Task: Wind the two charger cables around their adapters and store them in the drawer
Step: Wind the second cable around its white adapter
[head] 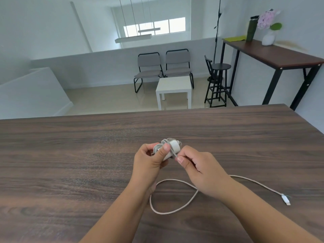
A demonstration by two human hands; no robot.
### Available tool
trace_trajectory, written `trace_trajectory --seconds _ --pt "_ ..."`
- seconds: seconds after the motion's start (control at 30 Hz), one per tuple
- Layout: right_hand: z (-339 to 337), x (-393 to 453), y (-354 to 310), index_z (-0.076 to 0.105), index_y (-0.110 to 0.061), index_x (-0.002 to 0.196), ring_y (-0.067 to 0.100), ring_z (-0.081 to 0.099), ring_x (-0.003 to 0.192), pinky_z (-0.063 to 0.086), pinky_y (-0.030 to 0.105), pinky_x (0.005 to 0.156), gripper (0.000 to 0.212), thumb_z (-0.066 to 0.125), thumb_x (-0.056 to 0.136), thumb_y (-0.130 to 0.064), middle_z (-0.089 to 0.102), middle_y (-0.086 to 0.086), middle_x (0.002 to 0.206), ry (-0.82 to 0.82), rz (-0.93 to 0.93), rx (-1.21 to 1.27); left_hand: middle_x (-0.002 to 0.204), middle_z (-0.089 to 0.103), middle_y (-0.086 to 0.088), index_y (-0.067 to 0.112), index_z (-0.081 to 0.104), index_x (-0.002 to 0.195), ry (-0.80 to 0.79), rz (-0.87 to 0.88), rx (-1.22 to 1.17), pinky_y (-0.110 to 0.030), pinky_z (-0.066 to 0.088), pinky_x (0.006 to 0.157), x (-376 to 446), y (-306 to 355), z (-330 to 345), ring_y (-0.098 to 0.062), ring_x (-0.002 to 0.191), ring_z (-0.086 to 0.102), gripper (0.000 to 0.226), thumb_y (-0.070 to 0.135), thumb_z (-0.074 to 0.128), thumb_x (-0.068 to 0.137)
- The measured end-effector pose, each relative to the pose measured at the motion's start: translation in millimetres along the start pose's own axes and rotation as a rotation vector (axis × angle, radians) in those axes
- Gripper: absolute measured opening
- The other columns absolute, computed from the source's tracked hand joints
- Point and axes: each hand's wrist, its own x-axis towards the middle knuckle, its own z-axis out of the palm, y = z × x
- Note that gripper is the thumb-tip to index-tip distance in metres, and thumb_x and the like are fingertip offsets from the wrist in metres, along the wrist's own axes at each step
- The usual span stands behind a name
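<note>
My left hand (149, 160) holds a white charger adapter (172, 148) above the dark wooden table (70, 155), thumb pressed on its side. Several turns of pale cable are wrapped around the adapter. My right hand (198, 167) pinches the cable right beside the adapter. The loose part of the cable (175, 195) runs under my arms, forms a loop on the table and ends in a white plug (285, 200) at the right. No second charger and no drawer are in view.
The table's far edge (157, 111) runs across the middle of the view and its right edge slants down at the far right. Beyond it stand a small white side table (173, 86), two grey chairs, a black stool and a tall wooden counter (273, 53).
</note>
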Motion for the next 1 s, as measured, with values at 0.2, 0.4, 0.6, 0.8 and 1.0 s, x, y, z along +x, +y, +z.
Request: trace_trajectory --seconds 0.2,0.4,0.6,0.8,1.0 --pt "14 -9 9 0.051 -0.022 0.085 0.013 0.038 0.049 0.037 0.036 0.052 0.019 0.041 0.097 -0.033 0.042 -0.008 0.053 0.073 0.040 0.063 0.075 0.070 -0.003 0.007 0.071 0.088 -0.092 -0.169 -0.249 -0.016 0.054 0.055 -6 3 10 -0.007 0.062 0.066 0.045 0.045 0.069 0.063" --pt "25 -15 23 0.053 -0.034 0.083 0.013 0.037 0.050 0.032 0.026 0.052 0.020 0.040 0.097 -0.039 0.045 0.006 0.054 0.032 0.089 0.164 0.069 0.068 0.001 0.012 0.070 0.084 -0.051 -0.206 -0.269 -0.016 0.055 0.052 -8 9 12 -0.005 0.058 0.064 0.046 0.051 0.065 0.061" --pt "20 -8 33 0.065 -0.032 0.095 0.026 0.065 0.081 0.050 0.039 0.079 0.032 0.041 0.092 -0.053 0.071 0.002 0.085 -0.063 0.130 0.252 0.073 0.071 -0.005 0.010 0.074 0.088 -0.193 -0.251 -0.153 -0.016 0.053 0.049 -10 7 8 -0.008 0.056 0.063 0.059 0.061 0.062 0.059" --pt "-10 10 48 0.065 -0.030 0.091 0.016 0.064 0.077 0.047 0.029 0.072 0.019 0.047 0.092 -0.037 0.071 -0.004 0.081 -0.154 0.110 0.090 0.072 0.068 -0.002 0.007 0.073 0.094 -0.369 -0.221 0.052 -0.016 0.050 0.048 -6 8 -3 -0.007 0.057 0.061 0.060 0.062 0.069 0.072" --pt "-25 22 41 0.069 -0.028 0.085 0.009 0.055 0.059 0.044 0.023 0.060 0.012 0.059 0.091 -0.029 0.065 -0.010 0.066 -0.289 0.016 -0.174 0.072 0.070 -0.001 0.003 0.071 0.090 -0.451 -0.038 0.495 -0.021 0.049 0.057 -4 7 -13 -0.010 0.064 0.061 0.047 0.031 0.092 0.058"
